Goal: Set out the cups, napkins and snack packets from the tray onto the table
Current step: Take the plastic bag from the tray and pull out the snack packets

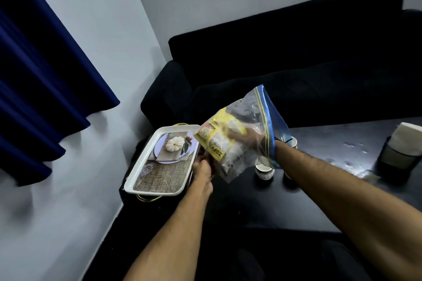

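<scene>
A clear zip bag (249,121) with a blue seal strip hangs in the air above the table's left end. My right hand (246,138) is inside it, closed around a yellow snack packet (217,141). My left hand (202,167) grips the bag's lower edge from underneath. The white tray (141,186) with a pumpkin picture lies to the left, with nothing loose on it. Two cups (263,170) (290,141) stand on the dark table (331,189), partly hidden by the bag and my right forearm. White napkins (406,138) sit in a dark holder at the far right.
A black sofa (296,64) runs behind the table. A blue curtain (34,75) hangs against the grey wall on the left. The tray rests on a dark stand with gold wire handles (146,198), just left of the table.
</scene>
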Demonstrator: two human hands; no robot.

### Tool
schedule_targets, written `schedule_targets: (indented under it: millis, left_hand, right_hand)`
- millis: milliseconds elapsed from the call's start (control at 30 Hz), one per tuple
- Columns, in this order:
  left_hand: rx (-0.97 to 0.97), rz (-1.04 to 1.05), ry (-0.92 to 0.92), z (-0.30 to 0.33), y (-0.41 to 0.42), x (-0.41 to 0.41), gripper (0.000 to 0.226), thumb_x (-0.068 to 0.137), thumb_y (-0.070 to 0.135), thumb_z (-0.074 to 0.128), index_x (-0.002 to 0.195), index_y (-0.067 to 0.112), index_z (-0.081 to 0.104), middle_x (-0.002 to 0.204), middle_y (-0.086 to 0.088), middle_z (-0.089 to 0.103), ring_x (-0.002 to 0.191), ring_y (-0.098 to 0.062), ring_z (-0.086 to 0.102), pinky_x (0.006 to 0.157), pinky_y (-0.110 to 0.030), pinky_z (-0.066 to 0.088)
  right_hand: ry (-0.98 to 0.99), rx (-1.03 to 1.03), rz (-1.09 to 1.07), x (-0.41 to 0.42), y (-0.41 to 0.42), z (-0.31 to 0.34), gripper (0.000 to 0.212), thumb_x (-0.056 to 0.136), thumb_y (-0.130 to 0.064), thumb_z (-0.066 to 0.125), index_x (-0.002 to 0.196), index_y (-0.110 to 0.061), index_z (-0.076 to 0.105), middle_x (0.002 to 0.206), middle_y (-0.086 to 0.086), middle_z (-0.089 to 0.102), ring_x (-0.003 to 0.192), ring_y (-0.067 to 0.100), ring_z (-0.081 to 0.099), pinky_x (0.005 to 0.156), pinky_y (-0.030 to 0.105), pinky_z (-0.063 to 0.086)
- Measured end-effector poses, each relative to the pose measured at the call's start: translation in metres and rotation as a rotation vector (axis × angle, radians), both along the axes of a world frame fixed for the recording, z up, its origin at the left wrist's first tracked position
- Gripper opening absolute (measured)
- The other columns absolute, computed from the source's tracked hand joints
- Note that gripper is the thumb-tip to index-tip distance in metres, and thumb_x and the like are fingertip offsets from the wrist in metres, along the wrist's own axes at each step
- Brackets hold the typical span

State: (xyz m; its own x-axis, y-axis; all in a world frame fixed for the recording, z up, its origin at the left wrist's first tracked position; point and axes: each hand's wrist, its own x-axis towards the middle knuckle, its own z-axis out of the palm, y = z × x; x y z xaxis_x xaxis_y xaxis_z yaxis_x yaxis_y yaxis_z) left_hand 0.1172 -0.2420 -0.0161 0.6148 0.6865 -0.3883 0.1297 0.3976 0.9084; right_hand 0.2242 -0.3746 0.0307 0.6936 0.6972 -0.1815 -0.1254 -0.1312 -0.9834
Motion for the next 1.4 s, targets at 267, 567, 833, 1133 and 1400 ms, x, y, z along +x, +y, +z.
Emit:
schedule_targets:
  millis: [267,567,833,1133,1400]
  left_hand:
    - [0.158,0.244,0.187,0.011,0.015,0.003,0.023,0.09,0.005,0.044,0.098,0.006,0.066,0.109,-0.024,0.068,0.096,-0.036,0.066,0.088,-0.047,0.056]
    - [0.15,0.42,0.215,0.01,0.062,-0.024,0.038,0.098,0.023,0.041,0.115,-0.006,0.059,0.105,-0.024,0.067,0.084,-0.031,0.067,0.067,-0.04,0.055]
    - [0.146,0.024,0.159,0.042,0.039,-0.004,0.024,0.084,0.018,0.069,0.098,0.0,0.058,0.057,0.0,0.047,0.057,-0.022,0.051,0.061,-0.042,0.056]
    - [0.226,0.441,-0.016,0.048,0.072,-0.005,0.034,0.099,0.04,0.045,0.095,0.012,0.062,0.072,-0.001,0.054,0.054,-0.013,0.051,0.035,-0.02,0.041]
    - [0.145,0.396,-0.029,0.042,0.06,0.005,0.054,0.099,0.055,0.04,0.122,0.008,0.053,0.083,0.001,0.056,0.057,-0.009,0.053,0.038,-0.016,0.042]
  right_hand:
    - [0.001,-0.057,-0.09,0.02,-0.022,0.003,0.048,0.093,-0.009,0.059,0.139,0.001,0.045,0.142,0.022,0.049,0.13,0.037,0.048,0.098,0.039,0.048]
    - [0.06,0.094,-0.395,0.053,-0.085,0.008,0.035,0.088,-0.008,0.068,0.118,0.009,0.061,0.092,0.01,0.068,0.074,0.019,0.066,0.068,0.027,0.059]
    - [-0.064,0.022,-0.516,0.051,-0.067,-0.009,0.04,0.084,-0.021,0.075,0.112,0.005,0.068,0.105,0.019,0.069,0.094,0.028,0.065,0.092,0.047,0.054]
    - [-0.202,-0.279,-0.786,0.061,-0.088,-0.027,0.043,0.088,-0.04,0.067,0.108,-0.002,0.07,0.112,0.023,0.069,0.11,0.039,0.063,0.09,0.04,0.048]
    - [-0.251,-0.331,-0.385,0.007,-0.009,-0.054,0.035,0.088,-0.036,0.068,0.108,-0.008,0.071,0.111,0.016,0.072,0.109,0.032,0.065,0.089,0.032,0.046]
